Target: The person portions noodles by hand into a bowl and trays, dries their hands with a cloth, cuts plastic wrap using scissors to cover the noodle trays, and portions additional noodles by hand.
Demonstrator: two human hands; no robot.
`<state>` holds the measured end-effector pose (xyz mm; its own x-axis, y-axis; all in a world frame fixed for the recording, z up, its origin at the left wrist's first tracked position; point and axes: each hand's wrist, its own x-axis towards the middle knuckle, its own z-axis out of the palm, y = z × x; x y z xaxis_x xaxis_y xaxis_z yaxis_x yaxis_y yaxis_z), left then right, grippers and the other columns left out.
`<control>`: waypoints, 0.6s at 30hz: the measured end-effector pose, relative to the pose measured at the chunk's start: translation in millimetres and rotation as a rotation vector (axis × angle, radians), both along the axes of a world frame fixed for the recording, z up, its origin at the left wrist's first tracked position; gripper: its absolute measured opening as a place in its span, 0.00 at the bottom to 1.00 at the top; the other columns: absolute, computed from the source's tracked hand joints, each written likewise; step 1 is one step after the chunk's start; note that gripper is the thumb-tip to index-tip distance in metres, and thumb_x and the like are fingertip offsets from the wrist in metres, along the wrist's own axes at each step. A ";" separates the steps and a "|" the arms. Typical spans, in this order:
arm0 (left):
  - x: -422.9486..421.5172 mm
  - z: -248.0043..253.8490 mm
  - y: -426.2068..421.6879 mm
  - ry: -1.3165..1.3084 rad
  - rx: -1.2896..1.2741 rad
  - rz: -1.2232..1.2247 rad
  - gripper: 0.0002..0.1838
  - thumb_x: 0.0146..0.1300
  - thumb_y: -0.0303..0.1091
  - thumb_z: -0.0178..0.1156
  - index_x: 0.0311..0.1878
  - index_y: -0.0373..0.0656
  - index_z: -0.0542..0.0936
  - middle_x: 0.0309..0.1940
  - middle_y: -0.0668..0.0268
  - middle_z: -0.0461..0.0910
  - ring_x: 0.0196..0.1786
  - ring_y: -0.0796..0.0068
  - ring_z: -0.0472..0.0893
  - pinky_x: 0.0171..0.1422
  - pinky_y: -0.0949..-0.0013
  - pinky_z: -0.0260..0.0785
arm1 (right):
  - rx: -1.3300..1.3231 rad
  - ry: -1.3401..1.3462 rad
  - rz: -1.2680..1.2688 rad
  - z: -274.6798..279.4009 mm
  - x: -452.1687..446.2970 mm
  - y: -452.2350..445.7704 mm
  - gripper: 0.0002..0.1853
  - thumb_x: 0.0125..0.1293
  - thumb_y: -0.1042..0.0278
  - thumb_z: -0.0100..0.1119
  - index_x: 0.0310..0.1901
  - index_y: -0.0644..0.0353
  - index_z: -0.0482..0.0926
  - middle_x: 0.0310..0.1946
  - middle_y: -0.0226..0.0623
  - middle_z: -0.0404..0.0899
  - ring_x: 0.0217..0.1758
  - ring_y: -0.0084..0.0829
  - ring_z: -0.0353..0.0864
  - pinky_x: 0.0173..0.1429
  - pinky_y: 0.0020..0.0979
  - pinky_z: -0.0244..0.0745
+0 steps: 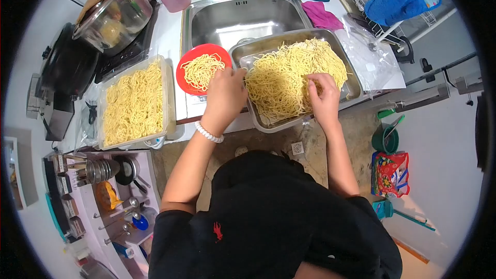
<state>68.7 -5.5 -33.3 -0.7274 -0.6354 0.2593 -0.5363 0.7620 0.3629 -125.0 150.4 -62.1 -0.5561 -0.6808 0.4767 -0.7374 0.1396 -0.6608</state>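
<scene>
The yellow noodles (pixel 281 80) lie in the metal tray (pixel 353 83) at the counter's (pixel 168 33) front edge; the right hand (pixel 325 97), fingers curled, is at their near side, the left hand (pixel 226 93), half-closed, at the red plate's (pixel 182 81) right rim; whether either grips strands, I cannot tell

At upper centre, the sink (pixel 206 23) is brushed metal with a soft sheen, and the metal tray (pixel 266 128) right of centre looks smooth (a little duller, from where I stand). The red plate (pixel 182 80) is smooth plastic; the container (pixel 168 93) at left is clear, glossy plastic. At upper right, the pink cloth (pixel 321 15) looks matt and crumpled.
</scene>
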 end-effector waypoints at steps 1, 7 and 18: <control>-4.1 -6.5 5.0 -0.006 0.023 0.004 0.15 0.51 0.28 0.63 0.45 0.40 0.80 0.36 0.56 0.75 0.45 0.56 0.76 0.51 0.58 0.69 | -0.017 0.003 -0.017 -0.6 -1.0 3.0 0.07 0.58 0.74 0.55 0.37 0.63 0.80 0.36 0.44 0.77 0.43 0.44 0.76 0.49 0.38 0.70; -27.4 -5.4 -6.9 0.101 -0.005 -0.017 0.06 0.55 0.28 0.62 0.31 0.34 0.80 0.31 0.50 0.76 0.30 0.55 0.79 0.36 0.59 0.72 | -0.125 -0.026 -0.115 -16.8 -3.7 10.3 0.10 0.58 0.75 0.55 0.42 0.64 0.78 0.41 0.45 0.76 0.46 0.43 0.75 0.51 0.38 0.70; -107.2 15.0 5.2 0.350 -0.209 -0.623 0.09 0.51 0.23 0.57 0.36 0.42 0.81 0.32 0.59 0.77 0.38 0.60 0.79 0.42 0.64 0.72 | -0.207 -0.128 -0.246 -25.4 -3.4 7.6 0.09 0.58 0.77 0.54 0.42 0.64 0.75 0.35 0.39 0.68 0.35 0.31 0.70 0.38 0.30 0.69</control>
